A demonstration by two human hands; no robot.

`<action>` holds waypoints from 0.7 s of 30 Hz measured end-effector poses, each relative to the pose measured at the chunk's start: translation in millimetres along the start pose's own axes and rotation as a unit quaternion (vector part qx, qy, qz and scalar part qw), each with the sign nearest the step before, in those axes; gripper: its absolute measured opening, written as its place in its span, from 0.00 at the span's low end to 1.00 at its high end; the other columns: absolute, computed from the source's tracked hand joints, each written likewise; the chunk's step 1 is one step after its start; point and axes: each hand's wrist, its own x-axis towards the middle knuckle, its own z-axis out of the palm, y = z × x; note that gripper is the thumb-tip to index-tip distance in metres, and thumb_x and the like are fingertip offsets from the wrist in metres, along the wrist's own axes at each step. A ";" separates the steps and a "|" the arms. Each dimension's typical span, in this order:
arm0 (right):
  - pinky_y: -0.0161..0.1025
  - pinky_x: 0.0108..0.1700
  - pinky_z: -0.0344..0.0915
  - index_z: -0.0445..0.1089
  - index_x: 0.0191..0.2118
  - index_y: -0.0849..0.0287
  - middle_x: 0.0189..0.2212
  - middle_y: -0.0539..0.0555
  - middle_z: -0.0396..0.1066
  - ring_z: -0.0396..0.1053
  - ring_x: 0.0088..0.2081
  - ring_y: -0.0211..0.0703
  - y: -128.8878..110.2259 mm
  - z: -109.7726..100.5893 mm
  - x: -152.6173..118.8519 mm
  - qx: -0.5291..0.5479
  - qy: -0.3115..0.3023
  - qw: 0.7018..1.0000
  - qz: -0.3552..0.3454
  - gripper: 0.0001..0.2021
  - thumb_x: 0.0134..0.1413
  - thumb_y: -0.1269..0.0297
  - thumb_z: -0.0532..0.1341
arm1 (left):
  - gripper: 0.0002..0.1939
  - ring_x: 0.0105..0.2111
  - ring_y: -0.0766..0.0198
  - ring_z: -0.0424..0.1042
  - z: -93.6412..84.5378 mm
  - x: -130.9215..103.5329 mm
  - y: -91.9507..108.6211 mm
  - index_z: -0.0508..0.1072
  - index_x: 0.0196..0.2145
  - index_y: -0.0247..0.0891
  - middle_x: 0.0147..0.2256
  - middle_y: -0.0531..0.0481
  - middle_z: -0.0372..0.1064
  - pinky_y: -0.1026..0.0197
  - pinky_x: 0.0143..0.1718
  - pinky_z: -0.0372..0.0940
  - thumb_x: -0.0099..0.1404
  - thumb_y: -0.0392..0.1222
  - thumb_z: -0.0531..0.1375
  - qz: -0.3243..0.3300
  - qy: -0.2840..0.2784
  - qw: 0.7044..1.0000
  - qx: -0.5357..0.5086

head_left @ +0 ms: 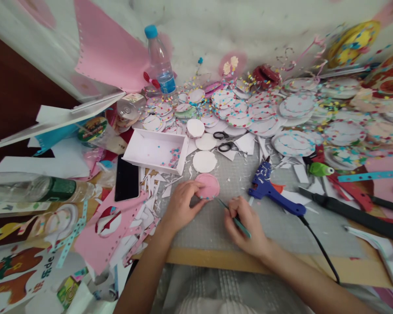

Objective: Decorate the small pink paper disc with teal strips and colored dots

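Observation:
My left hand (182, 201) grips a pink round disc (209, 185) by its left edge, thumb below and fingers above, over the grey cutting mat (196, 233). A few small blue dots show along the disc's lower rim. In my right hand (245, 224) is a thin teal pair of tweezers (242, 227), its dark tip pointing at the disc's lower right edge. Just above the disc lie white round discs (205, 162). A white open box (147, 150) stands behind my left hand, with small pink and blue bits (173, 158) in its right end.
A blue glue gun (275, 192) with a black cord lies right of my right hand. Scissors (227, 141) rest behind the discs. Many decorated discs (294, 143) are heaped at the back. A phone (127, 178), paper scraps (147, 192) and a water bottle (160, 61) stand or lie leftward.

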 end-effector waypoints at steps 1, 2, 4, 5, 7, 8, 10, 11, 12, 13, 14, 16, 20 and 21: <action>0.39 0.30 0.54 0.50 0.31 0.53 0.24 0.46 0.58 0.56 0.26 0.40 0.2 0.1 -0.4 0.002 0.007 1.000 0.001 0.14 0.50 0.81 0.53 | 0.07 0.48 0.56 0.70 -0.1 0.1 0.1 0.65 0.35 0.40 0.44 0.45 0.73 0.51 0.49 0.64 0.63 0.39 0.62 0.001 0.000 1.000 0.000; 0.39 0.31 0.55 0.50 0.31 0.53 0.24 0.46 0.57 0.56 0.26 0.40 0.1 0.0 -0.3 0.002 0.008 1.000 -0.001 0.14 0.50 0.81 0.53 | 0.07 0.47 0.56 0.70 -0.1 0.2 0.2 0.65 0.36 0.40 0.44 0.45 0.73 0.51 0.49 0.64 0.63 0.39 0.62 0.001 0.000 1.000 0.000; 0.39 0.31 0.55 0.50 0.31 0.53 0.24 0.47 0.57 0.56 0.26 0.40 -0.8 -0.7 1.1 -0.004 -0.004 1.000 -0.015 0.14 0.50 0.81 0.53 | 0.08 0.47 0.56 0.70 -0.2 0.2 0.1 0.66 0.38 0.40 0.44 0.44 0.73 0.50 0.49 0.64 0.63 0.39 0.62 0.000 -0.002 1.000 0.002; 0.38 0.30 0.55 0.50 0.31 0.53 0.24 0.47 0.57 0.56 0.27 0.40 -1.6 -1.1 2.3 -0.007 -0.013 1.000 -0.023 0.14 0.49 0.81 0.53 | 0.09 0.47 0.56 0.70 -0.2 0.1 -0.1 0.66 0.39 0.40 0.44 0.44 0.72 0.50 0.49 0.64 0.63 0.39 0.62 -0.001 -0.004 1.000 0.002; 0.38 0.30 0.55 0.50 0.31 0.53 0.24 0.47 0.57 0.56 0.27 0.40 -3.2 -2.0 4.9 -0.013 -0.029 0.999 -0.032 0.14 0.49 0.81 0.52 | 0.10 0.47 0.56 0.69 -0.1 -0.1 -0.5 0.66 0.40 0.40 0.44 0.45 0.72 0.51 0.49 0.64 0.62 0.38 0.62 -0.001 -0.005 1.000 0.002; 0.38 0.30 0.55 0.50 0.31 0.53 0.24 0.47 0.57 0.56 0.27 0.40 -3.9 -2.3 6.0 -0.016 -0.033 0.999 -0.032 0.14 0.49 0.81 0.52 | 0.10 0.47 0.56 0.69 0.0 -0.3 -0.7 0.66 0.41 0.41 0.44 0.45 0.72 0.51 0.49 0.64 0.62 0.38 0.63 -0.001 -0.005 1.000 0.002; 0.38 0.30 0.55 0.49 0.31 0.53 0.24 0.47 0.57 0.56 0.27 0.40 -5.0 -2.8 7.5 -0.023 -0.039 0.998 -0.031 0.14 0.49 0.81 0.52 | 0.11 0.47 0.57 0.69 0.3 -0.5 -1.0 0.66 0.41 0.41 0.44 0.46 0.72 0.51 0.50 0.64 0.62 0.37 0.63 -0.002 -0.006 1.000 0.002; 0.38 0.30 0.54 0.49 0.31 0.53 0.24 0.47 0.57 0.56 0.27 0.40 -5.4 -2.9 7.8 -0.026 -0.042 0.998 -0.033 0.14 0.49 0.81 0.52 | 0.11 0.47 0.57 0.69 0.5 -0.6 -1.1 0.66 0.42 0.41 0.44 0.46 0.72 0.52 0.50 0.63 0.62 0.37 0.63 -0.001 -0.006 1.000 0.002; 0.38 0.30 0.54 0.49 0.31 0.54 0.24 0.47 0.57 0.56 0.27 0.39 -5.6 -3.0 8.1 -0.029 -0.044 0.998 -0.037 0.14 0.49 0.82 0.52 | 0.11 0.48 0.57 0.69 0.6 -0.7 -1.1 0.66 0.42 0.41 0.44 0.46 0.72 0.52 0.50 0.63 0.62 0.37 0.63 0.000 -0.005 1.000 0.001; 0.38 0.30 0.54 0.49 0.31 0.54 0.24 0.47 0.57 0.56 0.27 0.39 -5.9 -3.1 8.2 -0.031 -0.045 0.998 -0.040 0.14 0.48 0.82 0.52 | 0.11 0.48 0.57 0.69 0.6 -0.7 -1.2 0.66 0.42 0.41 0.44 0.46 0.72 0.52 0.50 0.64 0.62 0.37 0.63 0.001 -0.005 1.000 0.002; 0.37 0.30 0.53 0.49 0.31 0.54 0.24 0.47 0.57 0.56 0.27 0.39 -6.1 -3.2 8.4 -0.032 -0.046 0.998 -0.042 0.14 0.48 0.82 0.52 | 0.11 0.48 0.57 0.69 0.7 -0.7 -1.2 0.66 0.41 0.40 0.44 0.46 0.72 0.52 0.49 0.64 0.62 0.37 0.63 0.003 -0.003 1.000 0.002; 0.37 0.30 0.53 0.49 0.31 0.54 0.24 0.47 0.56 0.56 0.27 0.39 -6.6 -3.4 8.7 -0.031 -0.046 0.998 -0.043 0.14 0.48 0.82 0.52 | 0.12 0.47 0.57 0.69 0.6 -0.5 -1.0 0.66 0.42 0.40 0.44 0.46 0.72 0.53 0.49 0.64 0.61 0.36 0.63 0.005 -0.001 1.000 0.002; 0.38 0.30 0.53 0.48 0.31 0.54 0.24 0.47 0.55 0.56 0.26 0.39 -6.5 -3.5 8.8 -0.027 -0.048 0.997 -0.044 0.14 0.48 0.82 0.52 | 0.11 0.47 0.57 0.69 0.2 0.0 -0.6 0.66 0.42 0.40 0.43 0.46 0.72 0.52 0.49 0.64 0.62 0.37 0.63 0.007 0.000 1.000 0.003; 0.38 0.30 0.53 0.48 0.31 0.54 0.24 0.47 0.55 0.56 0.26 0.39 -6.0 -3.4 8.2 -0.025 -0.050 0.998 -0.043 0.14 0.48 0.82 0.52 | 0.11 0.47 0.57 0.69 0.3 0.0 -0.6 0.66 0.41 0.40 0.43 0.46 0.72 0.52 0.49 0.64 0.62 0.37 0.63 0.007 -0.001 1.000 0.004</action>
